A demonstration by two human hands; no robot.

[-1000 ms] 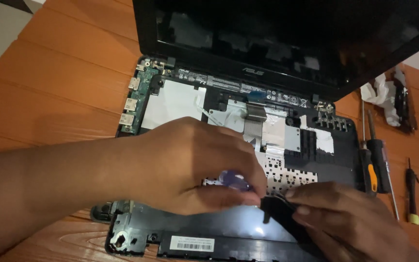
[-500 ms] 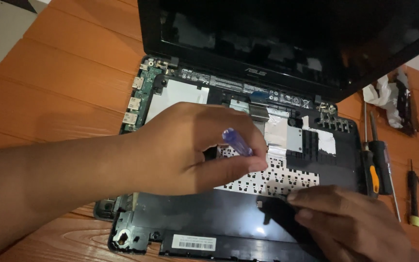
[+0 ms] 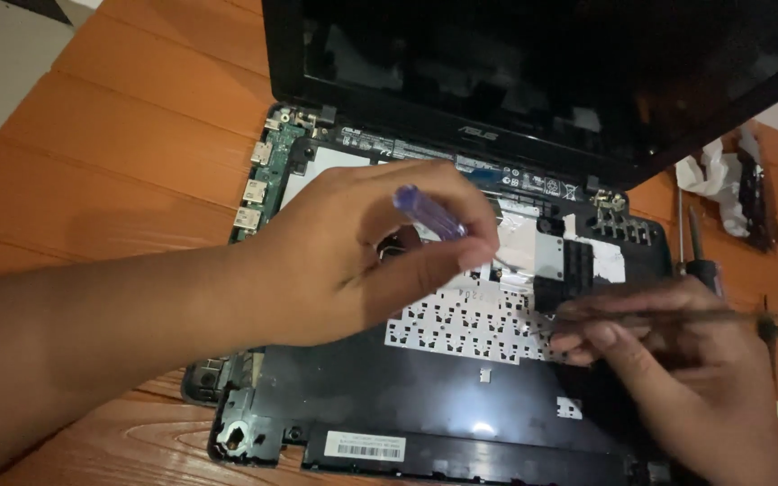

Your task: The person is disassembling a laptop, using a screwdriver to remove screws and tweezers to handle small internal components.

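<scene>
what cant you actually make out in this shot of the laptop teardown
Head view only:
- Tip of the purple-handled screwdriver: hidden behind the left hand.
- Thin tool in the right hand: motion-blurred, kind unclear.
- Opened black laptop base: middle covered by both hands, front corner cut off by the bottom edge.
- Dark laptop screen: top cut off by the frame.

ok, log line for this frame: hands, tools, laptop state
left hand: holds purple-handled screwdriver | right hand: holds thin tool over keyboard back | laptop: opened up, screen upright | table: wood
</scene>
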